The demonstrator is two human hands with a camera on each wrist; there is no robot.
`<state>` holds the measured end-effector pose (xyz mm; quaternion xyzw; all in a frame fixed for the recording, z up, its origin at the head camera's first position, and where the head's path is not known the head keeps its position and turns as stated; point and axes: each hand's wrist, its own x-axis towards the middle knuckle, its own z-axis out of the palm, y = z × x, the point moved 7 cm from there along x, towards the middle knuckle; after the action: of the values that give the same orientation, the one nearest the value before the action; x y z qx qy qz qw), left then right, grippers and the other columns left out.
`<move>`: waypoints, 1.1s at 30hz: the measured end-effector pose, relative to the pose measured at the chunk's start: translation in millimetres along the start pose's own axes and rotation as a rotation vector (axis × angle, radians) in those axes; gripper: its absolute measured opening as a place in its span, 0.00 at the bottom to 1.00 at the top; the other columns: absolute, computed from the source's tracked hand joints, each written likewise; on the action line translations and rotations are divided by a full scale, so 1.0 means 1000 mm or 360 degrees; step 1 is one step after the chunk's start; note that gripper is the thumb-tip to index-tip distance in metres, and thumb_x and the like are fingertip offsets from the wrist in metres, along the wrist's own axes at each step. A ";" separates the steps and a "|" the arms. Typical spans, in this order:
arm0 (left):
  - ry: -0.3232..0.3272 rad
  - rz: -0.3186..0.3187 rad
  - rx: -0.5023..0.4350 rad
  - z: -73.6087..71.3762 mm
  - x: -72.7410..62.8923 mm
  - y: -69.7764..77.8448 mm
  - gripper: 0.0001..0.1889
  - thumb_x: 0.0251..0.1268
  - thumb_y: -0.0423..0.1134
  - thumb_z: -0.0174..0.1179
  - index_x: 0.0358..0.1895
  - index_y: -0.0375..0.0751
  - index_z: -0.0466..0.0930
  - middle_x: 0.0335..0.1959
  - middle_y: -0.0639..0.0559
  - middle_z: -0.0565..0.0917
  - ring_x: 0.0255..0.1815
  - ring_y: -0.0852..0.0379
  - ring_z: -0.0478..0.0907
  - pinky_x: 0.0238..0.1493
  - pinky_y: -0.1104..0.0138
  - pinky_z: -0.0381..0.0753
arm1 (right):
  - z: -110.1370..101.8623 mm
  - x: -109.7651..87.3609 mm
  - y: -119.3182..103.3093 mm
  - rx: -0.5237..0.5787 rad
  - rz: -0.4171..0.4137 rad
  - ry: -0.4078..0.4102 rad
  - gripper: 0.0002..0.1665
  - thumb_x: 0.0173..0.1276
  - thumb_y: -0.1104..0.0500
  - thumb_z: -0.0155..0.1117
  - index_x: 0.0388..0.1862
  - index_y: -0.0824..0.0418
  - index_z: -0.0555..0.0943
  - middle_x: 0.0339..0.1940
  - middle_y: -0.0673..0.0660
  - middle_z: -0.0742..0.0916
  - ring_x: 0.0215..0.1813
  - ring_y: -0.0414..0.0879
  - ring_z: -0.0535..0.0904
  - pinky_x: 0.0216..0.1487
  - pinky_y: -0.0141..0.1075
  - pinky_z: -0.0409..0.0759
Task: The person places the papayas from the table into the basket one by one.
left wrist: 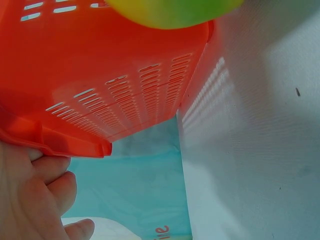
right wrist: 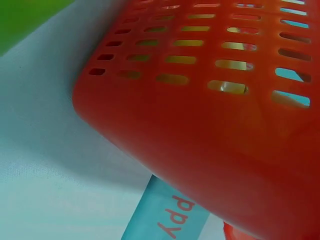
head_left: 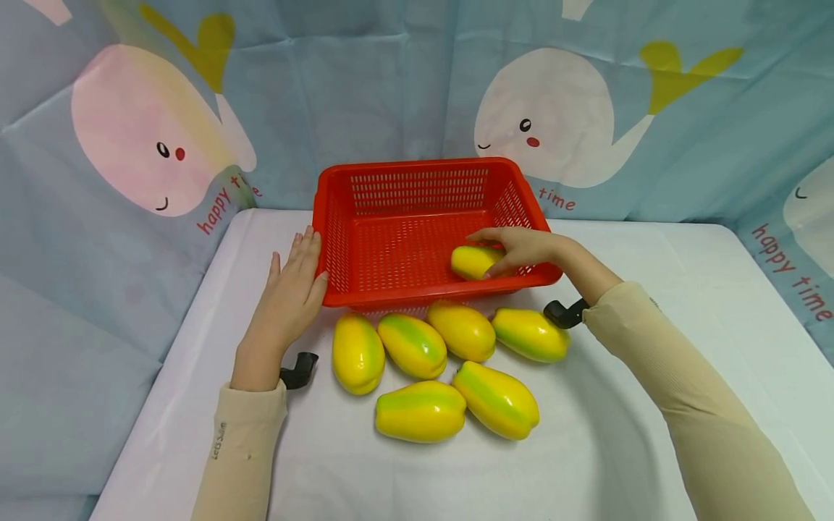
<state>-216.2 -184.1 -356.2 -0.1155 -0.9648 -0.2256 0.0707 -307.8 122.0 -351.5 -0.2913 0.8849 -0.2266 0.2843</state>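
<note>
Inside the red plastic basket (head_left: 417,250), at its front right corner, lies a yellow papaya (head_left: 470,261). My right hand (head_left: 521,248) reaches over the basket's right rim and grips this papaya, fingers over its far side and thumb at the near side. My left hand (head_left: 291,297) lies along the outside of the basket's left rim, its fingers straight and touching it. In the left wrist view, the left fingers (left wrist: 56,187) rest under the rim. The right wrist view has the basket wall (right wrist: 200,130) but not the right hand.
Several yellow-green papayas lie on the white table in front of the basket, among them one at the left (head_left: 358,353), one at the right (head_left: 531,334) and one nearest me (head_left: 420,412). Behind the basket hangs a blue curtain (head_left: 365,94) with whale prints.
</note>
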 end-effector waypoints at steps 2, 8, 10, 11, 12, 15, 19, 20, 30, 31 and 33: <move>0.0000 0.0000 -0.0002 0.000 0.000 0.000 0.33 0.73 0.44 0.41 0.75 0.37 0.42 0.76 0.46 0.43 0.76 0.49 0.37 0.70 0.44 0.33 | 0.000 -0.001 0.000 0.0017 0.0005 0.0006 0.41 0.60 0.56 0.69 0.70 0.61 0.64 0.68 0.61 0.69 0.66 0.55 0.64 0.65 0.52 0.64; -0.0003 0.0002 -0.0003 0.000 0.000 0.000 0.33 0.73 0.43 0.40 0.75 0.36 0.41 0.76 0.45 0.43 0.76 0.48 0.37 0.70 0.43 0.34 | -0.005 -0.006 -0.003 0.0033 0.0022 0.0026 0.41 0.60 0.54 0.68 0.70 0.59 0.64 0.69 0.62 0.69 0.67 0.57 0.63 0.63 0.54 0.67; -0.0007 -0.0006 0.0002 0.000 0.000 -0.001 0.33 0.73 0.43 0.41 0.75 0.37 0.41 0.76 0.45 0.43 0.76 0.48 0.37 0.70 0.43 0.34 | -0.010 -0.010 -0.004 0.0029 0.0031 0.0058 0.41 0.60 0.53 0.68 0.70 0.57 0.65 0.69 0.60 0.69 0.67 0.56 0.63 0.61 0.53 0.68; -0.0008 -0.0009 0.0003 0.000 0.000 -0.001 0.33 0.72 0.43 0.41 0.75 0.37 0.41 0.76 0.46 0.43 0.76 0.48 0.37 0.70 0.43 0.34 | -0.013 -0.013 -0.005 0.0031 0.0034 0.0078 0.41 0.60 0.52 0.68 0.70 0.56 0.65 0.69 0.59 0.69 0.67 0.56 0.63 0.61 0.53 0.69; -0.0009 -0.0011 0.0002 0.000 0.000 -0.001 0.33 0.72 0.43 0.41 0.75 0.37 0.41 0.76 0.46 0.43 0.76 0.48 0.37 0.70 0.44 0.33 | -0.016 -0.015 -0.006 0.0034 0.0033 0.0100 0.40 0.60 0.52 0.68 0.70 0.56 0.65 0.69 0.59 0.69 0.67 0.55 0.63 0.61 0.53 0.69; -0.0014 -0.0017 0.0002 0.000 0.000 -0.001 0.33 0.72 0.44 0.41 0.75 0.37 0.41 0.76 0.46 0.43 0.76 0.49 0.37 0.70 0.44 0.32 | -0.025 -0.027 -0.009 0.0055 -0.0008 0.0164 0.40 0.60 0.52 0.68 0.70 0.56 0.66 0.69 0.58 0.69 0.67 0.55 0.63 0.61 0.54 0.69; -0.0012 0.0001 -0.0013 0.001 0.000 0.000 0.33 0.73 0.43 0.40 0.75 0.37 0.40 0.76 0.46 0.42 0.76 0.48 0.37 0.70 0.44 0.33 | -0.029 -0.047 -0.013 0.0122 -0.0091 0.0267 0.38 0.62 0.53 0.67 0.70 0.58 0.66 0.69 0.58 0.70 0.68 0.55 0.62 0.61 0.56 0.67; -0.0012 0.0007 -0.0018 0.001 0.000 0.001 0.33 0.73 0.43 0.40 0.75 0.37 0.40 0.76 0.46 0.42 0.76 0.48 0.37 0.70 0.44 0.33 | -0.029 -0.053 -0.013 0.0147 -0.0111 0.0293 0.37 0.62 0.54 0.66 0.69 0.59 0.66 0.68 0.58 0.70 0.68 0.56 0.62 0.61 0.57 0.67; 0.0003 0.0025 -0.0025 0.000 0.000 0.002 0.32 0.73 0.42 0.39 0.75 0.36 0.41 0.76 0.45 0.43 0.76 0.48 0.38 0.70 0.44 0.33 | -0.014 -0.116 -0.007 0.0230 -0.0345 0.0659 0.33 0.63 0.64 0.64 0.68 0.60 0.68 0.66 0.56 0.73 0.64 0.52 0.68 0.63 0.43 0.69; 0.0003 0.0027 -0.0025 -0.001 0.000 0.002 0.32 0.73 0.42 0.39 0.75 0.36 0.41 0.76 0.45 0.43 0.76 0.48 0.38 0.70 0.44 0.33 | -0.011 -0.121 -0.006 0.0240 -0.0402 0.0697 0.33 0.63 0.67 0.64 0.68 0.61 0.69 0.65 0.56 0.74 0.64 0.50 0.69 0.63 0.38 0.69; 0.0000 0.0030 -0.0024 -0.001 0.001 0.002 0.32 0.73 0.42 0.39 0.75 0.36 0.41 0.76 0.45 0.43 0.76 0.48 0.38 0.70 0.43 0.34 | -0.005 -0.131 -0.005 0.0263 -0.0513 0.0776 0.34 0.60 0.71 0.64 0.66 0.62 0.70 0.64 0.56 0.75 0.63 0.47 0.70 0.62 0.30 0.68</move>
<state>-216.3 -182.3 -354.3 -0.1250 -0.9619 -0.2323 0.0718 -221.6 203.9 -296.9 -0.3410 0.8479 -0.4033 0.0466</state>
